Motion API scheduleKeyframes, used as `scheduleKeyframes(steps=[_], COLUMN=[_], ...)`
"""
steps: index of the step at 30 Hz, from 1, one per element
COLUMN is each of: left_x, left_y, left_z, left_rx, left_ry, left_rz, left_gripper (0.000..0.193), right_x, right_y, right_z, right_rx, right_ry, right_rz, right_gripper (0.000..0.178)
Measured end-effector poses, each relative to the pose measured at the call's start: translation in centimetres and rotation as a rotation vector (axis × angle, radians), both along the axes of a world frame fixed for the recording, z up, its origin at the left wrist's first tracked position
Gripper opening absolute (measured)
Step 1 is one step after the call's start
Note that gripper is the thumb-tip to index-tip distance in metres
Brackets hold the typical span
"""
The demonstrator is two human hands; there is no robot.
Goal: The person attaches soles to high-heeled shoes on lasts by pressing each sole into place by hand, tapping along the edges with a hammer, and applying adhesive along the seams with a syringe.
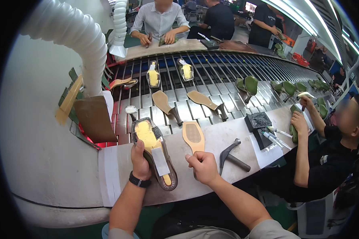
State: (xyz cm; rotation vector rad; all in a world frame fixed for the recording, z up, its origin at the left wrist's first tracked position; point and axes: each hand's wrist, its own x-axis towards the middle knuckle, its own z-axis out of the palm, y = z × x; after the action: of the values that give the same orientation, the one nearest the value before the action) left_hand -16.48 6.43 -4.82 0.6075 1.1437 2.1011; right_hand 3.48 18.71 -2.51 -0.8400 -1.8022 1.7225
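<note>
My left hand (140, 163) is closed round the side of an upturned lasted shoe (146, 133). The shoe's dark brown upper wraps round a yellow-coated bottom, and a pale grey strip lies along the narrow part. To its right, my right hand (205, 168) is a fist round the narrow end of a tan shoe sole (193, 136); the sole's wide end stands out above my fingers. Sole and shoe are apart. On the bench (125, 181) beside my right hand lies a hammer (232, 155) with a dark head.
Ahead runs a roller conveyor (211, 69) carrying two tan soles with dark heels (162, 102), two yellow-bottomed lasted shoes (153, 75) and green shoes (249, 85). A black block (258, 120) and tubes (271, 138) lie right. A co-worker (327, 147) works there; a white hose (85, 44) hangs left.
</note>
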Motion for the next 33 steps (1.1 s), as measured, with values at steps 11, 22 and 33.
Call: scheduleKeyframes(steps=[11,22,33], left_x=[0.1,0.6,4.3], left_y=[-0.1,-0.6,0.1], left_z=[1.1,0.6,4.2], left_rx=[0.014,0.089,0.134], left_ry=[0.035,0.013,0.326], left_rz=[-0.098,-0.024,-0.16], left_gripper=[0.075,0.069,0.056], right_x=[1.6,19.2,14.0], right_y=[-1.5,-10.4,-7.6], right_z=[-1.5,-3.3,-2.8], right_rx=[0.753,-0.032,-0.476], right_ry=[0.08,0.321,0.159], right_rz=[-0.226,-0.076,-0.022], right_gripper=[0.025,0.04,0.024])
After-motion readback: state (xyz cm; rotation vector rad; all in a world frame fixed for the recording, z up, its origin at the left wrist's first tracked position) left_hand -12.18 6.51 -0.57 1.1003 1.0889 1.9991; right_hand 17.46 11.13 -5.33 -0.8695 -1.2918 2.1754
